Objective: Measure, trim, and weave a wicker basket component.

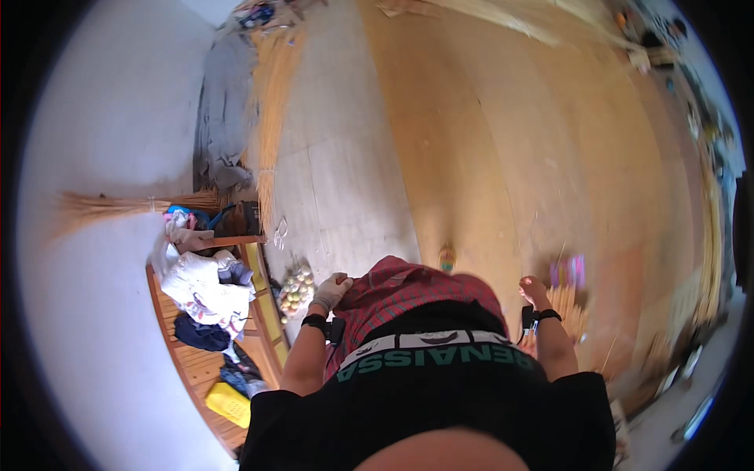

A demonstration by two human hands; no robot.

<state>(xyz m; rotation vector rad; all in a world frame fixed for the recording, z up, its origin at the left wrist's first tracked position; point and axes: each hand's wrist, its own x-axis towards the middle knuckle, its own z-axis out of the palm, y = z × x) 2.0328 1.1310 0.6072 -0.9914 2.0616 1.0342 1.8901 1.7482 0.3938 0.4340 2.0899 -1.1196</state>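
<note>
A red plaid cloth (400, 286) lies over my lap. At its left edge, my left hand (334, 291), in a pale glove with bare fingertips, is closed with its fingers bent on a fold of the cloth. My right hand (534, 292) is bare and held off to the right of the cloth. Its fingers are loosely bent and apart, and I see nothing in them. Beside it stands a bundle of light wooden sticks (567, 308), partly hidden by my right wrist. A pink and purple packet (568, 272) is just beyond the sticks.
A small bottle or jar (447, 257) stands ahead of my lap. To the left are a net bag of round produce (297, 292) and a wooden bench (177, 345) heaped with clothes and a yellow basket (228, 405). Long thin reeds (275, 118) lie along the left wall.
</note>
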